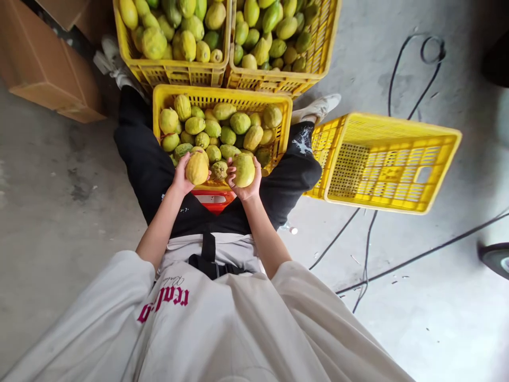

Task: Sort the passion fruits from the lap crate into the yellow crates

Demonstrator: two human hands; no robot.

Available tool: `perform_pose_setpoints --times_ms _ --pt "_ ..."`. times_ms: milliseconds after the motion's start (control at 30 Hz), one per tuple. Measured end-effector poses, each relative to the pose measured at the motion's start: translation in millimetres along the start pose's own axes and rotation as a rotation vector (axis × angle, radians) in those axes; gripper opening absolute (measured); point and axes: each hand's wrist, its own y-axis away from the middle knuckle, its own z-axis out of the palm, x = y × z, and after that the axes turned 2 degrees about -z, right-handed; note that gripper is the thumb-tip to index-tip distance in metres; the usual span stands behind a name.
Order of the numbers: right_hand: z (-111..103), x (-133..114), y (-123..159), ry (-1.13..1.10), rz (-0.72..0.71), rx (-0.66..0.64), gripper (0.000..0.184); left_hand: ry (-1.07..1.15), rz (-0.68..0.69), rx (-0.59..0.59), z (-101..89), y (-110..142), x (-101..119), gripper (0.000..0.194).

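My left hand (184, 175) is closed around a yellow, faintly ribbed lemon-like fruit (197, 168). In my right hand (254, 180) sits a smoother, yellow-green lemon-like fruit (243, 170), with the fingers wrapped about its sides. Both fruits are held over the near edge of a yellow plastic crate (222, 94) between my legs. Inside that crate lie many more such fruits (240, 123), green to yellow, some ribbed or bumpy. One bumpy fruit (219, 171) shows between my two hands.
Two more yellow crates, the left (175, 66) and the right (274, 77), stand beyond, filled with similar fruits. A yellow crate (393, 207) lies tipped at my right. Black cables (413, 265) cross the floor there. A cardboard box (47, 69) stands far left. Something red (214, 208) shows below the near crate.
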Motion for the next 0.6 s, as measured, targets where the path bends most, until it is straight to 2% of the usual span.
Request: perform_pose_setpoints --times_ms 167,300,433,600 --pt "4 4 0 -0.037 -0.047 0.030 0.036 -0.025 -0.012 -0.030 3.7 4 -1 0.052" --pt "6 14 -2 -0.068 -0.094 0.023 0.039 -0.034 -0.034 -0.003 3.5 3 -1 0.051" --pt "1 15 -4 -0.092 -0.043 -0.009 0.044 -0.077 -0.087 0.018 -5.1 -5 2 0.056" --pt "-4 9 0 -0.184 -0.019 -0.061 0.047 -0.116 -0.087 -0.028 -19.1 -11 7 0.063"
